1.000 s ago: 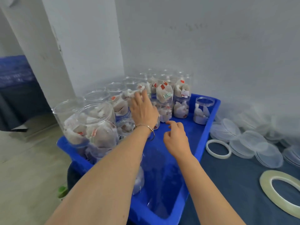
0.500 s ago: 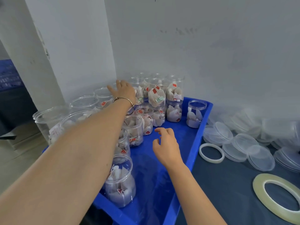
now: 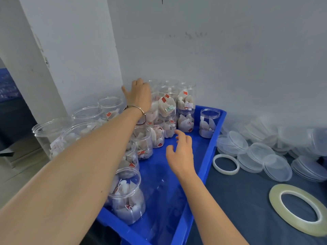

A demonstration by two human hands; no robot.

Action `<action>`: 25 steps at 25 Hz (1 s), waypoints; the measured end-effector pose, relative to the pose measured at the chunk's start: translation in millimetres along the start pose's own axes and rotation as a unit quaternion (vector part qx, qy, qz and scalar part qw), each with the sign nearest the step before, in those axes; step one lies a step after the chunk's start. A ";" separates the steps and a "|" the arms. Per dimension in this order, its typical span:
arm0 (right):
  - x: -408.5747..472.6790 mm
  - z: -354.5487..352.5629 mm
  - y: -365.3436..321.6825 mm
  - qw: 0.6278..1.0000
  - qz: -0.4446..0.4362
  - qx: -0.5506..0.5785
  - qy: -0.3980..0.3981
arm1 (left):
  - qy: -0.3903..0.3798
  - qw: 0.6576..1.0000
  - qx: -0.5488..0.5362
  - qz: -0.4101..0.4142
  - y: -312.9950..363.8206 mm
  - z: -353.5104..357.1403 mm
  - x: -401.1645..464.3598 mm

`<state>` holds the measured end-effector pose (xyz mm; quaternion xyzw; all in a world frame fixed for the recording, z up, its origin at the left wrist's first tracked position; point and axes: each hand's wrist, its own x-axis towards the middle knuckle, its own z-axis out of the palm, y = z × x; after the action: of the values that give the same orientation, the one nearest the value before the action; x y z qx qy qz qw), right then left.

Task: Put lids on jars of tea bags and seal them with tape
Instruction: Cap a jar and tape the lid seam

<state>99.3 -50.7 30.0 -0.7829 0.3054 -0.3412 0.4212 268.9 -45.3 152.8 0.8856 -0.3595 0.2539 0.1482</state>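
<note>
The left hand [image 3: 139, 96] has reached farther toward 12 o'clock than a moment ago, fingers curling over a stacked jar [image 3: 153, 103] at the back of the blue crate [image 3: 208, 156] (grip uncertain). The right hand [image 3: 182, 151] hovers apart, empty; lids [image 3: 276, 167] and tape roll [image 3: 299, 208] wait at 3 o'clock, untouched.

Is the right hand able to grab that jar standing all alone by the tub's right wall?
Probably yes. The right hand hovers open over bare blue tub floor, and nothing stands between it and the lone jar.
</note>
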 end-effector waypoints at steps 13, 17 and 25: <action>-32.3 -134.6 87.7 0.988 0.005 0.037 0.150 | -0.070 0.932 -0.288 0.208 194.7 -29.7 -145.1; -66.3 -166.0 138.7 0.997 0.065 0.031 0.032 | -0.183 0.913 -0.249 0.265 208.3 13.4 -186.7; -1.7 -219.3 173.8 0.948 0.194 -0.245 0.052 | -0.209 0.861 -0.431 0.171 206.2 56.6 -211.5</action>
<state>-108.4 -228.0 -30.9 -0.7686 0.5475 -0.2074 0.2578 12.0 -95.6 4.9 0.6902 -0.6011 -0.0960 0.3913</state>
